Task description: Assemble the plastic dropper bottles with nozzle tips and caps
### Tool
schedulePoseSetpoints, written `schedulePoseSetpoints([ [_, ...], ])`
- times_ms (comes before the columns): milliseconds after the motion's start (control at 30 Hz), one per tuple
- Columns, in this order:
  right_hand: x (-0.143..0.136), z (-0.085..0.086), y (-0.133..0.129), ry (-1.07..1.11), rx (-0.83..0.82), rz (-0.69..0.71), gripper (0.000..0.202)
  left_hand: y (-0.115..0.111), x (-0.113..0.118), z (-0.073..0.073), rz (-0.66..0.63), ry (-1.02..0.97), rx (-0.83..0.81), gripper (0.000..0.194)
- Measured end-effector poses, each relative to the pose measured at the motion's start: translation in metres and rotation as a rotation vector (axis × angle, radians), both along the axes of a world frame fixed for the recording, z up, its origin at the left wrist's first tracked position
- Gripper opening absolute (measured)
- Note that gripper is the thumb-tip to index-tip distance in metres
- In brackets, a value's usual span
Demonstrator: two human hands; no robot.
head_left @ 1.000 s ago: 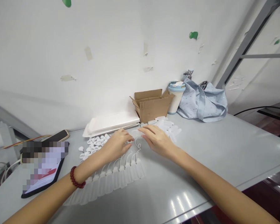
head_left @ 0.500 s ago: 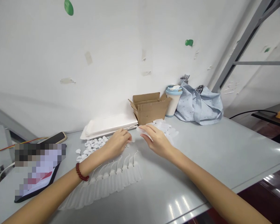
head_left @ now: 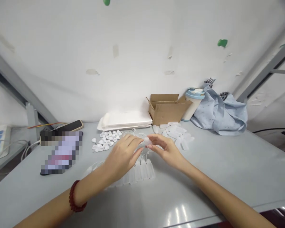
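A small translucent plastic tube [head_left: 148, 143] is held between my hands above the table. My right hand [head_left: 167, 148] pinches it from the right with thumb and fingertips. From the other side, my left hand [head_left: 123, 155] closes its fingers on a white cap [head_left: 145, 139] with a thin looped strap at the tube's end; its fingers partly hide it. Below them lies a row of capped tubes [head_left: 139, 171] with straps pointing away from me, partly covered by my left forearm. Loose white caps [head_left: 106, 139] are piled beyond my left hand. Loose translucent tubes [head_left: 179, 134] lie beyond my right hand.
White flat sheets or packs [head_left: 127, 120] are stacked by the wall beside an open cardboard box [head_left: 169, 112]. A lidded cup [head_left: 192, 106] and a pale blue cloth bag [head_left: 219, 114] stand right of it. A blurred-out tablet [head_left: 63, 153] and a phone [head_left: 71, 126] lie left.
My hands have come together; the cap end and the tube now meet between my fingers. The view has swung left, so the scene sits further right.
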State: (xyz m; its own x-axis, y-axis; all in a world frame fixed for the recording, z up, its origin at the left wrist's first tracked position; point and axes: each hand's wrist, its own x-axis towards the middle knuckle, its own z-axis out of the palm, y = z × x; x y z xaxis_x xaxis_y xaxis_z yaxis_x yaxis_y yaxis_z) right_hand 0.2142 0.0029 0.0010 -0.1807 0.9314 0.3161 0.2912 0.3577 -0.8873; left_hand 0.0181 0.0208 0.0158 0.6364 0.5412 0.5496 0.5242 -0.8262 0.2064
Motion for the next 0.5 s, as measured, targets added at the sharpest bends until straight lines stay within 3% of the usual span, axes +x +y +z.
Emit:
schedulePoseSetpoints([
  [233,-0.007,0.002,-0.009,0.133,-0.190,0.084,0.025,-0.010,-0.006,-0.013,0.028,-0.118,0.111,0.017],
  [500,-0.011,0.001,-0.010,0.187,-0.247,0.098,0.027,-0.017,-0.002,-0.019,0.040,-0.200,0.140,0.021],
])
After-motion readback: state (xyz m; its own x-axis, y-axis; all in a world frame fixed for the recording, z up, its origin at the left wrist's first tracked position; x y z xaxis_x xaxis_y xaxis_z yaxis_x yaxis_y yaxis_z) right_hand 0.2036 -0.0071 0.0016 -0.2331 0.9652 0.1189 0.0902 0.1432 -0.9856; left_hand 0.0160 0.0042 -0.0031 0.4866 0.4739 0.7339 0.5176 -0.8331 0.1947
